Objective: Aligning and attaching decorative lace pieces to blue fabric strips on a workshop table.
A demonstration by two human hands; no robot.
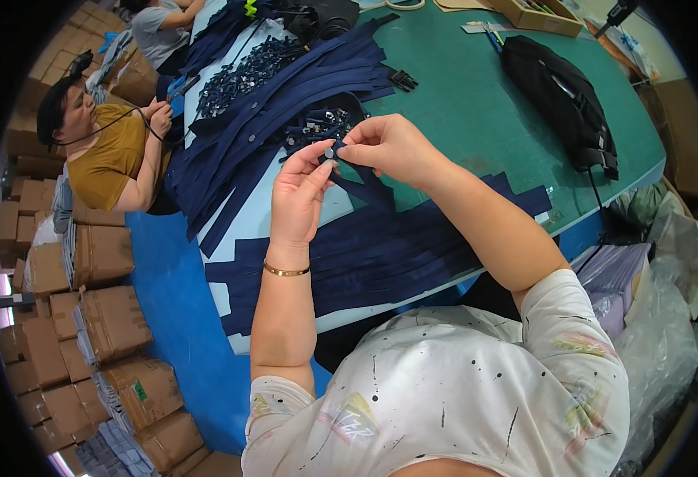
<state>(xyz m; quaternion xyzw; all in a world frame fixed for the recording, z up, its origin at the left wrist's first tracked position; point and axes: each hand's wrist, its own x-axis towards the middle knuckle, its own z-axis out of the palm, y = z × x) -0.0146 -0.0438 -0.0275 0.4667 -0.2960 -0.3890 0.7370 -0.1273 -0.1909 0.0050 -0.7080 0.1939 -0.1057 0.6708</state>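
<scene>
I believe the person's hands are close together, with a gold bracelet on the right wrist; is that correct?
Not quite: the head view shows the gold bracelet on the left wrist; the left hand and right hand are indeed close together.

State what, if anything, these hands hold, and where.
The left hand and right hand pinch a navy strip near a small silvery disc; whether that is its end cannot be told.

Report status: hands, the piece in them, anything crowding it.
Left hand, right hand: both pinching, nearly touching. Small round silvery piece at navy strip, between them. Heap of small pieces just beyond; nothing visibly blocking.
</scene>
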